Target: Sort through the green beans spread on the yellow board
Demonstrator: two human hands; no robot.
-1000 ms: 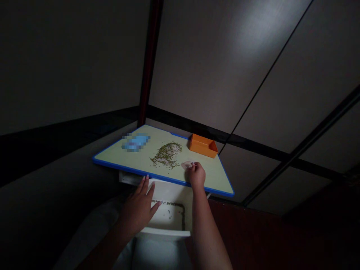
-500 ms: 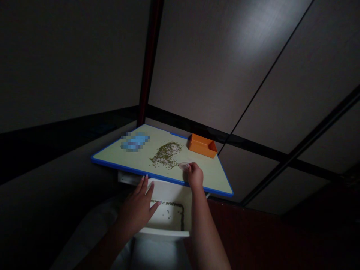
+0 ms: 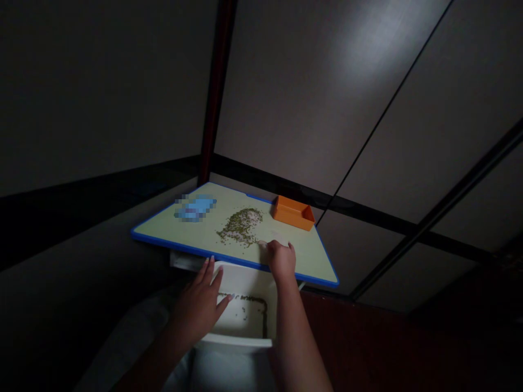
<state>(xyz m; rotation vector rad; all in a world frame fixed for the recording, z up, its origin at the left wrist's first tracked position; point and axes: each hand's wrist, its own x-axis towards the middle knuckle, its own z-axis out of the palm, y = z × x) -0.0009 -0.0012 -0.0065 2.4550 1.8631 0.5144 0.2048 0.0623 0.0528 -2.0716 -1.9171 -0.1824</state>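
Right hand: fingers pinched on a translucent piece, at the near-right fringe of the green grains. Piece: mostly hidden; I judge it light, thin, perhaps flexible, best held by its rear edge. Grains: scattered mid-desk; I expect them light, hard, apt to roll. Left hand: fingers spread, clasping nothing I can see, over the left side of a white tub. Orange box: far right of the desk.
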